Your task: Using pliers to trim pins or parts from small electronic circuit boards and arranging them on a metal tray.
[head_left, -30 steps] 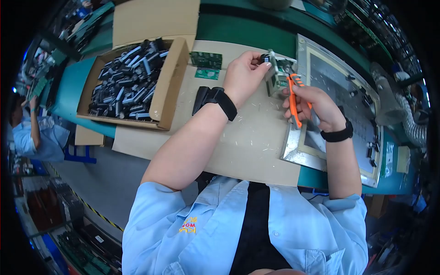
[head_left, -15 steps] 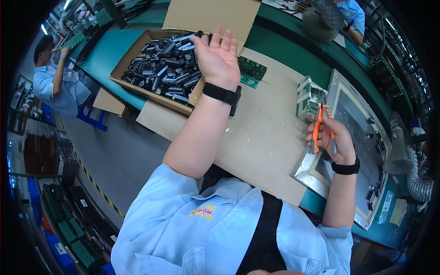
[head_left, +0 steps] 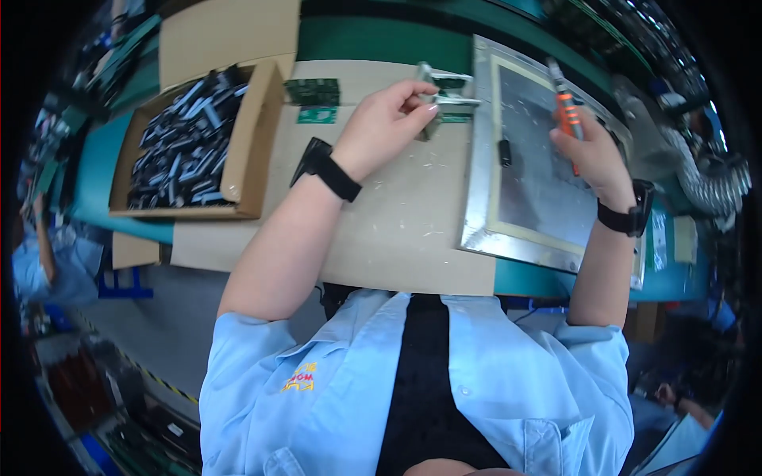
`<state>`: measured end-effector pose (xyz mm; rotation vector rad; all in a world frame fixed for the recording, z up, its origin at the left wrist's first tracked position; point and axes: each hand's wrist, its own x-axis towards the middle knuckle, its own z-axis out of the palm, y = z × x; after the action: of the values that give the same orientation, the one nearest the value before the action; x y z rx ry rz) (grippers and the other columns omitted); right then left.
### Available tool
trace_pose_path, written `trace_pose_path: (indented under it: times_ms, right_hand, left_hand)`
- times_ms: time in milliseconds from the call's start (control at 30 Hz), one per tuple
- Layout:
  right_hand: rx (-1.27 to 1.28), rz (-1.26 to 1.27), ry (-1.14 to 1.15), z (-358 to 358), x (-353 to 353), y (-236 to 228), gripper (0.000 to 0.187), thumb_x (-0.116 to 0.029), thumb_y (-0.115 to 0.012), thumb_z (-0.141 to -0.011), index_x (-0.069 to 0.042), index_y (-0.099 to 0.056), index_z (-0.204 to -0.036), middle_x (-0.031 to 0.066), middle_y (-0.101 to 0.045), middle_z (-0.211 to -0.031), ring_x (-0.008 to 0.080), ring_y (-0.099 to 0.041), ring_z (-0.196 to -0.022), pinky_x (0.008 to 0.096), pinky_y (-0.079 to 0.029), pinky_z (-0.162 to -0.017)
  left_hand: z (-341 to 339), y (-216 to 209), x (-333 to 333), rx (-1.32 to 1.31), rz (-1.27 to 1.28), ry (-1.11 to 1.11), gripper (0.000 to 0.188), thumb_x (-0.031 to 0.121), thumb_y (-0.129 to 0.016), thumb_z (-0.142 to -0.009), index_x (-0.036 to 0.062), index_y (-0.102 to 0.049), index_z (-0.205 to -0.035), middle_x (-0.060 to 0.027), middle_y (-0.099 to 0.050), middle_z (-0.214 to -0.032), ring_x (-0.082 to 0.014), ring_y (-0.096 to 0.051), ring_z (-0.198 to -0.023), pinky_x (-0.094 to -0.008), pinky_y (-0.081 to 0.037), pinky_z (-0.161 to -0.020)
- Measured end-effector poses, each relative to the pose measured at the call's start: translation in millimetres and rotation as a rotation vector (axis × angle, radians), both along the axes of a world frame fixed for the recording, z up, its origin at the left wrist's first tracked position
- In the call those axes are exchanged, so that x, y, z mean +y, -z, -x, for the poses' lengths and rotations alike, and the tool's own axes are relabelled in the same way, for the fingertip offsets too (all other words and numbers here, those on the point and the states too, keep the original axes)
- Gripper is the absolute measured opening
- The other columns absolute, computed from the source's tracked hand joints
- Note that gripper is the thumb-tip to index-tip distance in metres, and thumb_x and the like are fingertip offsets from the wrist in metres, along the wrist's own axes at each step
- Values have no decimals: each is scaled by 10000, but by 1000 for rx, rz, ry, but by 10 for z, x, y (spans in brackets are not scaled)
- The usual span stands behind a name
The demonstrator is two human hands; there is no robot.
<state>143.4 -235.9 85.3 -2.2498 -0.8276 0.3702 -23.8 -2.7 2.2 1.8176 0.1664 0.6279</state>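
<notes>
My left hand (head_left: 389, 127) is closed on the near part of a green circuit board assembly (head_left: 454, 100) with pale strips, at the far middle of the table. Thumb and fingers pinch its left end, and part of it is hidden behind them. In my right hand (head_left: 595, 155) is a pair of orange-handled cutting pliers (head_left: 568, 115), jaws pointing away from me. That hand is over a metal-framed panel (head_left: 481, 190) with a grey inner sheet. Another green circuit board (head_left: 312, 91) stands beyond my left wrist, with a smaller green piece (head_left: 317, 116) by its near edge.
An open cardboard box (head_left: 258, 143) full of black cylindrical parts sits on the left. Thin clipped bits lie scattered on the beige board (head_left: 397, 246). Small black parts lie on the panel. A silvery flexible duct (head_left: 698, 170) is at the right. Another person (head_left: 55, 258) works at far left.
The view has turned to the right. My left hand has left its open-palmed place by the box and taken hold of the circuit board assembly. My right hand has moved the pliers over the panel.
</notes>
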Motion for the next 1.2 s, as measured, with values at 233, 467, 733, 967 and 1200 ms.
trace_pose_path:
  times_ms: [233,467,733,967,1200]
  right_hand:
    - [-147,294,0,127,-12,453,405,-181,-651,-767,-21,-522,-1115,115,-598,-867,211,-561,-793,321,-444,-745]
    - [-329,390,-29,295,262,610,449,-224,-666,-756,-10,-515,-1120,109,-600,-841,207,-579,-781,334,-458,-723]
    - [331,-13,-203,398,334,144,405,-228,-664,-784,-16,-528,-1101,37,-597,-834,96,-581,-699,230,-464,-637]
    - [486,-132,-357,545,599,49,410,-250,-658,-817,-7,-510,-1114,21,-598,-830,73,-577,-690,190,-461,-605]
    - [610,-299,-244,521,647,90,404,-244,-639,-837,-18,-498,-1140,43,-621,-872,68,-584,-689,170,-456,-596]
  left_hand:
    - [-19,-22,-39,80,-5,41,264,155,-579,-852,-6,-589,-1061,-55,-631,-850,-106,-576,-759,-230,-467,-704]
    - [2,-15,14,58,44,-9,235,145,-568,-856,8,-599,-1045,-61,-631,-887,-135,-585,-802,-248,-464,-734]
    - [21,-108,-149,-347,-583,47,263,141,-656,-767,73,-621,-1019,-87,-600,-947,-260,-565,-875,-340,-469,-759]
    - [31,-114,-228,-322,-569,57,300,119,-674,-741,74,-617,-1032,-83,-587,-906,-257,-570,-827,-329,-481,-718]
    - [-29,-52,-117,-177,-260,-7,283,23,-619,-798,34,-586,-1079,-72,-595,-918,-153,-592,-821,-248,-485,-709]
